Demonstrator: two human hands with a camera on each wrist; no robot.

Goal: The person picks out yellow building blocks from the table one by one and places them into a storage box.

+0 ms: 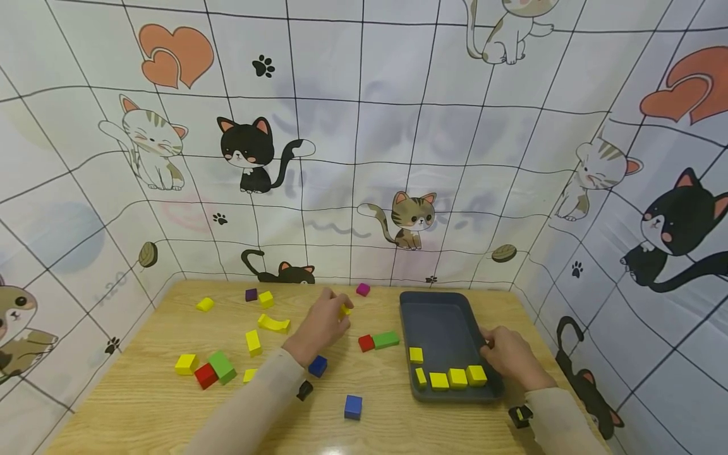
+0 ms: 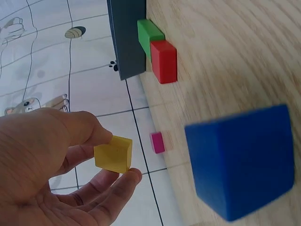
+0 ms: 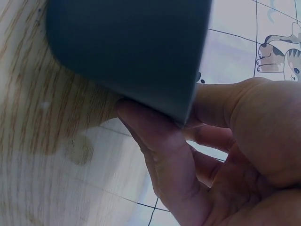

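we note the left hand (image 1: 322, 322) pinching a yellow block (image 2: 113, 155) over the far middle of the table (image 1: 142, 404), left of the tray (image 1: 440, 322), whose right side the right hand (image 1: 514, 359) grips. in our judgement, the block could drop if that pinch eases, and a tug on the tray could shift the five yellow pieces (image 1: 457, 379) inside.

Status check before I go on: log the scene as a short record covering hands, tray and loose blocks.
Left hand: pinches a yellow block
Right hand: grips the tray's right side
Tray: dark grey, on the wooden table
Tray contents: five yellow blocks, all in the near half
Loose yellow pieces: six visible, one partly behind the left sleeve
Other loose blocks: two red, two green, two blue, one dark purple, one magenta
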